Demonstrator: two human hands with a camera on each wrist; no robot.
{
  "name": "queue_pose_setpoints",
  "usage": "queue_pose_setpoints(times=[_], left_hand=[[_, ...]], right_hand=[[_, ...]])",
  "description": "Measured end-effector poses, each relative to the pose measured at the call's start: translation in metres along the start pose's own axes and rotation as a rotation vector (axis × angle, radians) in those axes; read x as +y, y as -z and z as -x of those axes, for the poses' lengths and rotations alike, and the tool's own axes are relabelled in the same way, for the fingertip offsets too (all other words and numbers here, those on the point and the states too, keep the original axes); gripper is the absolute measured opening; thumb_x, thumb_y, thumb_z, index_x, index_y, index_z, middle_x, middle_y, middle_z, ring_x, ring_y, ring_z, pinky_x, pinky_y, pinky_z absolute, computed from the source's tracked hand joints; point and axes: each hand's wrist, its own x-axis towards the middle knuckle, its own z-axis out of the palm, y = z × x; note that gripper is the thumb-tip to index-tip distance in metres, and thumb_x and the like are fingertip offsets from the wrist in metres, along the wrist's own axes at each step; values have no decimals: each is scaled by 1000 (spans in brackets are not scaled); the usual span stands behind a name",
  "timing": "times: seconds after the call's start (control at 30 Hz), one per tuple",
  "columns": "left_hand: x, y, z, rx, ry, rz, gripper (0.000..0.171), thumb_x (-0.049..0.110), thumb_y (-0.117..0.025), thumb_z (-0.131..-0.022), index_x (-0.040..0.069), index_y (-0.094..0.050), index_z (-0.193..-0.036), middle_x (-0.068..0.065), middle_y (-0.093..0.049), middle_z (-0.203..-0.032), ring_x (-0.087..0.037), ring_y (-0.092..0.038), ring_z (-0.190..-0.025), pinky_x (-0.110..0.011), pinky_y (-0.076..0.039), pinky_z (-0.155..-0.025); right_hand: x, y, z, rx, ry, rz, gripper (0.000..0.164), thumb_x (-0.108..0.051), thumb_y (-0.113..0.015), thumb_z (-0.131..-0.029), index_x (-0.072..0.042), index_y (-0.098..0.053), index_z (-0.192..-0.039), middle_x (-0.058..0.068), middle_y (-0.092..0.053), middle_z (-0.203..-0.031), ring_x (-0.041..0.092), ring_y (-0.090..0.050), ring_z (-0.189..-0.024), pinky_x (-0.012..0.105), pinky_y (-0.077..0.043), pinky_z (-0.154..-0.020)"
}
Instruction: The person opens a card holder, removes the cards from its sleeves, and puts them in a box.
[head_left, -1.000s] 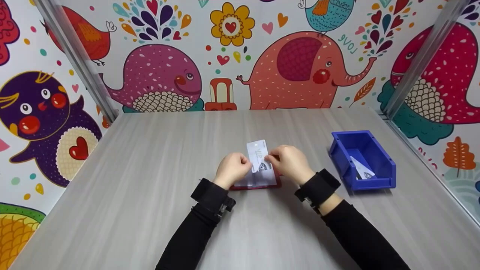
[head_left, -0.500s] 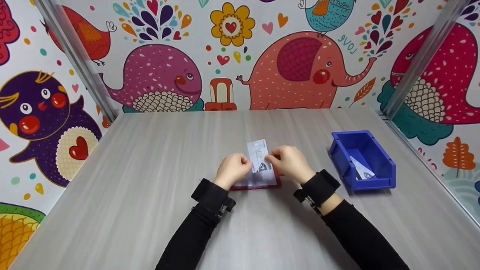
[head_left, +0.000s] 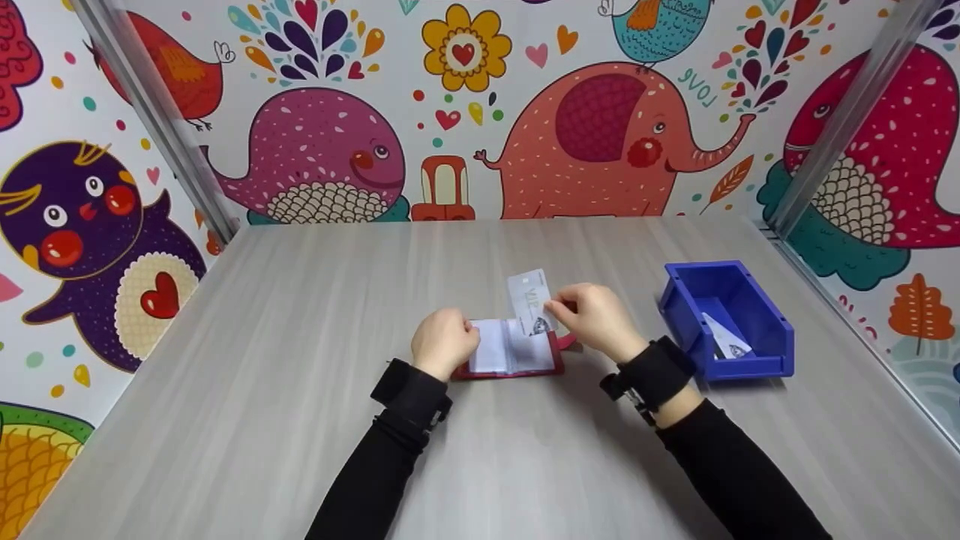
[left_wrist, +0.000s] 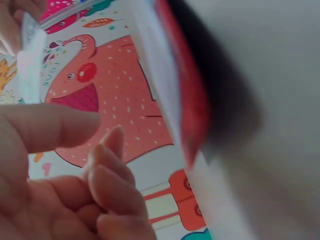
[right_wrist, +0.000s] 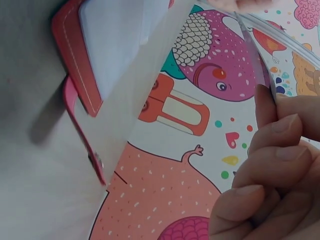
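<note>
Pinching the white card, your right hand has drawn it towards two o'clock, its lower end overlapping the unfolded red wallet in the head view; your left hand, thumb and fingers apart, has withdrawn towards nine o'clock, so one hand apparently controls the card.
</note>
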Motion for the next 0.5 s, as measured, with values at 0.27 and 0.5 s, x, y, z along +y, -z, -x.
queue_pose_setpoints(times=[0.27,0.5], left_hand=[[-7,-4,2,-41,43,-97,25,17,-71,-80,11,-56,-61,-6,-62,-71,-26,-60,-66,-40,-48,-56],[-3,-6,4,-73,73,-162,11,11,-74,-75,3,-66,-76,-13,-68,-83,-34,-66,-79,-47,-53,-62]], right_hand=[[10,11,4,7,-26,-14,24,-16,-67,-94,-6,-65,-72,-4,-50,-60,12,-45,-54,28,-35,-52],[21,28,9,43,-36,40,24,-18,-66,-95,-9,-64,-73,-3,-48,-61,14,-44,-55,30,-34,-53]])
